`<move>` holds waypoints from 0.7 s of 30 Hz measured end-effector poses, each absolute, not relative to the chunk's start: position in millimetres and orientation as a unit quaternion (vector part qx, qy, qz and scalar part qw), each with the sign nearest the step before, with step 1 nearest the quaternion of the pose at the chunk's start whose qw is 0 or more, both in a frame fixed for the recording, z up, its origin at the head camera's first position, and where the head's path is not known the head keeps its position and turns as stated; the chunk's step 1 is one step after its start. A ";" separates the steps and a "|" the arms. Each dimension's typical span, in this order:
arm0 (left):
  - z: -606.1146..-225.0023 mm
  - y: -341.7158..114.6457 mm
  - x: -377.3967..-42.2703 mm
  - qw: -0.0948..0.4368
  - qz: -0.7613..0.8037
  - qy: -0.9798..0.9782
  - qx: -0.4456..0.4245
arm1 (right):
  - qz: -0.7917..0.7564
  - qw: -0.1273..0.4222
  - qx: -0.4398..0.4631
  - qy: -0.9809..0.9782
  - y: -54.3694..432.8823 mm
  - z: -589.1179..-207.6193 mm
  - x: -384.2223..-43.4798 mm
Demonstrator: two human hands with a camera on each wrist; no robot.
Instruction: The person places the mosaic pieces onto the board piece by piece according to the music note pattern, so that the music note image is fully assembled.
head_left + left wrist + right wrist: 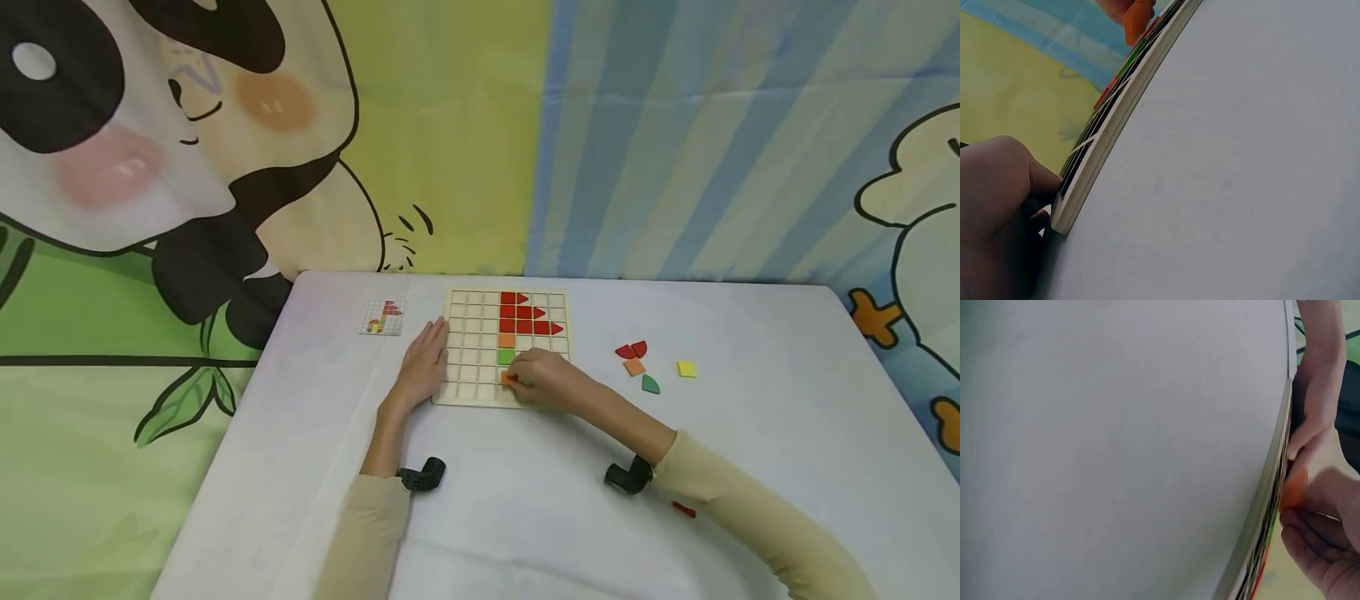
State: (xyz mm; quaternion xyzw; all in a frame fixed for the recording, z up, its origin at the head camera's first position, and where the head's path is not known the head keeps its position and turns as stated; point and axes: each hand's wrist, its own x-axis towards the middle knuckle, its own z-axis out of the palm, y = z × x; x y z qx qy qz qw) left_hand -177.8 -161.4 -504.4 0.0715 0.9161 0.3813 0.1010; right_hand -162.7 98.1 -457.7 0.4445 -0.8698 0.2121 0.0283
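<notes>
A wooden grid board (468, 367) lies on the table, with red pieces (517, 312) filling part of its upper right. Below them, an orange square (507, 340) and a green square (506, 357) sit in one column. My left hand (422, 371) rests along the board's left edge, fingers fairly straight; in the left wrist view its thumb (1044, 178) touches the frame near a corner. My right hand (551, 379) pinches an orange square tile (1295, 489) between thumb and finger, just over the lower part of that column. Its fingers partly cover the tile in the head view.
A small pattern card (383, 317) lies left of the board. To the right are red rounded pieces (631, 350), an orange square (634, 367), a green rounded piece (650, 384) and a yellow square (687, 368). A small red piece (684, 509) lies beside the right sleeve.
</notes>
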 end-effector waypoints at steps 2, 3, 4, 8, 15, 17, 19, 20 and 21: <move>-504.8 -159.9 -178.6 0.102 0.382 0.915 0.073 | 0.199 0.013 0.423 -0.884 91.5 -457.8 -162.9; -505.0 -159.5 -178.8 0.102 0.382 0.916 0.073 | 0.190 0.011 0.416 -0.889 89.0 -458.2 -162.6; -505.2 -159.4 -178.8 0.101 0.381 0.916 0.073 | 0.181 0.014 0.410 -0.894 86.9 -458.4 -162.2; -506.3 -159.4 -179.0 0.098 0.381 0.917 0.069 | 0.156 0.051 0.405 -0.899 82.0 -459.6 -158.0; -507.3 -159.5 -179.1 0.095 0.380 0.917 0.073 | 0.144 0.058 0.396 -0.905 76.8 -463.1 -154.0; -507.0 -159.3 -179.2 0.095 0.379 0.917 0.074 | 0.131 0.048 0.393 -0.909 75.4 -462.0 -156.7; -506.6 -159.0 -179.3 0.095 0.380 0.917 0.073 | 0.115 0.039 0.393 -0.911 74.4 -460.4 -160.3; -506.3 -158.9 -179.4 0.095 0.380 0.917 0.073 | 0.107 0.036 0.396 -0.911 74.2 -459.8 -162.0; -506.0 -158.8 -179.5 0.095 0.380 0.917 0.072 | 0.105 0.032 0.400 -0.910 74.4 -459.2 -163.2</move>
